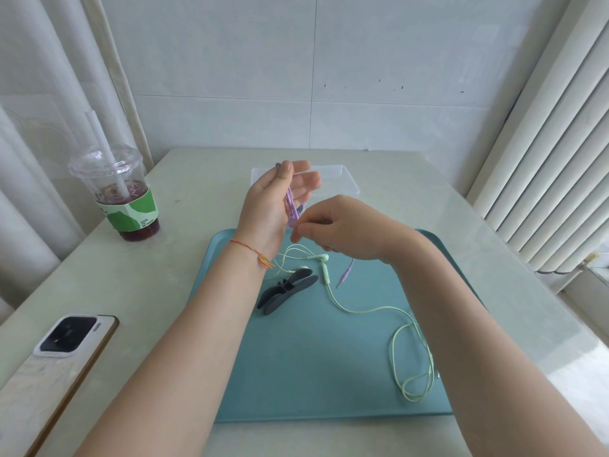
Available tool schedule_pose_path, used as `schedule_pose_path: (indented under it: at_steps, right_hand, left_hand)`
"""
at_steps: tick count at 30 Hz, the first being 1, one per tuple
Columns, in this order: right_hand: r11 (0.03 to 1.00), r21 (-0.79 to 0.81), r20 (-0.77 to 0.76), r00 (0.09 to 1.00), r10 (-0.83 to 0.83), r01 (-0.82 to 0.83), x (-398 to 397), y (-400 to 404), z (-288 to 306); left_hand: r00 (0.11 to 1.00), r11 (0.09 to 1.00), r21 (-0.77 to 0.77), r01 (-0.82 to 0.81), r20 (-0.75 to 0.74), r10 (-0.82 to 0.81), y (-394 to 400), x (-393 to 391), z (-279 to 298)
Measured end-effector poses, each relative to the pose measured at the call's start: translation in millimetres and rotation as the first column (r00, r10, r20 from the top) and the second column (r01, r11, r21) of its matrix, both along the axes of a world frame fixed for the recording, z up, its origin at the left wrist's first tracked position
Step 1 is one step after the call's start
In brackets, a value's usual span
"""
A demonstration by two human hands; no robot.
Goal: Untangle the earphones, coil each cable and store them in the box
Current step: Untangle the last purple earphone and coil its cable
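Your pale stone-look table point(204, 179) carried everything, with a flat teal plastic tray point(296, 374) lying at its middle just in front of you. Beyond the tray's far edge stood the clear plastic storage box point(342, 179), open at the top and partly hidden behind your raised left hand.

At the table's left sat a clear plastic cup of dark red drink with a domed lid, white straw and green sleeve point(123, 192), and nearer you a phone in a pale case point(56, 361) lay face down.

You held your left hand point(273, 199) upright above the tray's far edge, palm turned rightward, fingers straight and loosely spread, with the lilac earphone cable point(291, 211) wound in loops around them. Your right hand point(346, 225) was beside it, fingertips pressed together pinching that lilac cable just below the loops; its plug end point(345, 274) dangled over the tray.

The mint-green earphones point(324, 258) lay uncoiled on the tray, their cable trailing to the near right corner. A dark grey winged cable clip point(286, 288) rested just beside the green earbuds.
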State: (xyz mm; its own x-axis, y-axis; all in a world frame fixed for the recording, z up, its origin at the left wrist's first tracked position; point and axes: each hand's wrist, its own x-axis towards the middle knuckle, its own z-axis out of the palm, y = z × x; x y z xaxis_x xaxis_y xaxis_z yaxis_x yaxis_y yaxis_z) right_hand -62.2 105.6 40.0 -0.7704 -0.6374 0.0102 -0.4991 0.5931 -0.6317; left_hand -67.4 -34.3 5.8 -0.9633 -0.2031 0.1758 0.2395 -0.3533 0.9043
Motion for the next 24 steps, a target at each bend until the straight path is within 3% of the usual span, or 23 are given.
schedule_pose_path:
  at_steps: [6, 10, 13, 16, 19, 24]
  right_hand:
    - [0.970, -0.137, -0.156, 0.963, -0.220, 0.199, -14, 15, 5]
    - [0.916, -0.284, -0.143, 0.932, -0.333, 0.283, -24, 25, 6]
    - [0.898, -0.344, -0.121, 0.936, -0.331, 0.273, -27, 25, 3]
    - [0.870, -0.416, -0.076, 0.943, -0.325, 0.266, -27, 21, 0]
    - [0.843, -0.462, -0.018, 0.948, -0.319, 0.275, -28, 20, -2]
    - [0.873, -0.401, 0.039, 0.957, -0.287, 0.279, -28, 17, -8]
  left_hand:
    - [0.987, 0.949, -0.280, 0.145, 0.107, -0.119, 0, 2, -3]
    - [0.930, 0.865, -0.368, 0.341, 0.268, -0.252, 3, 4, -2]
    - [0.840, 0.817, -0.280, 0.505, 0.374, -0.392, 6, 9, 4]
    - [0.782, 0.786, -0.165, 0.596, 0.340, -0.522, 9, 11, 6]
    - [0.782, 0.807, 0.003, 0.591, 0.244, -0.574, 4, 9, 7]
    - [0.801, 0.803, 0.237, 0.546, 0.132, -0.584, -1, 6, 9]
